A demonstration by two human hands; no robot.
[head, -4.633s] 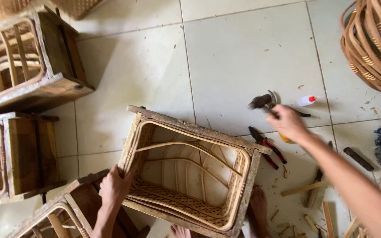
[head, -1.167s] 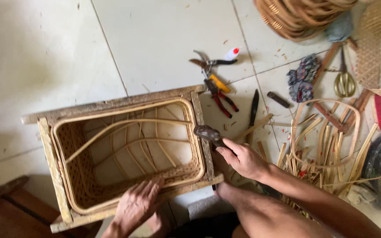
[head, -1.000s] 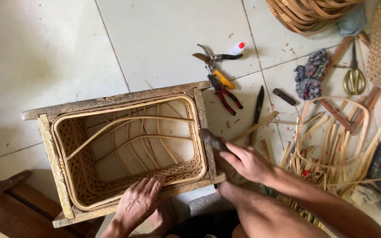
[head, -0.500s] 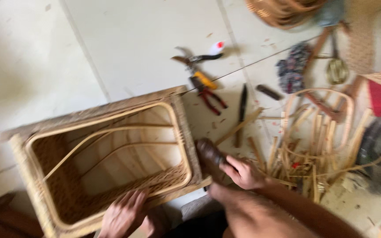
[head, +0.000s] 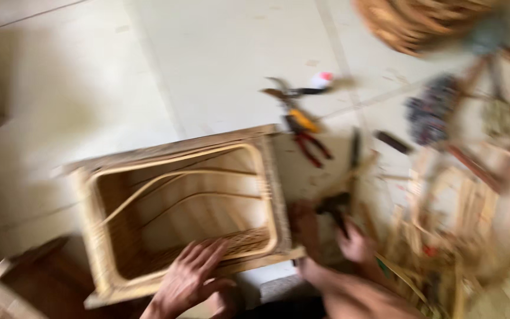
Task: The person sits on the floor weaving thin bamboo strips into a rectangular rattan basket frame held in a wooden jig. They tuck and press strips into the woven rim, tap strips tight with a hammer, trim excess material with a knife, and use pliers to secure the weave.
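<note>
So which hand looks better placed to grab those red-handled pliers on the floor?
Probably the right hand: it is beside the basket's right edge, nearer the red-handled pliers, though it seems to hold a dark tool. The left hand rests on the basket's near rim.

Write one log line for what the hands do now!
left hand flat on rattan basket rim | right hand grips dark tool | pliers on floor | picture blurred
</note>
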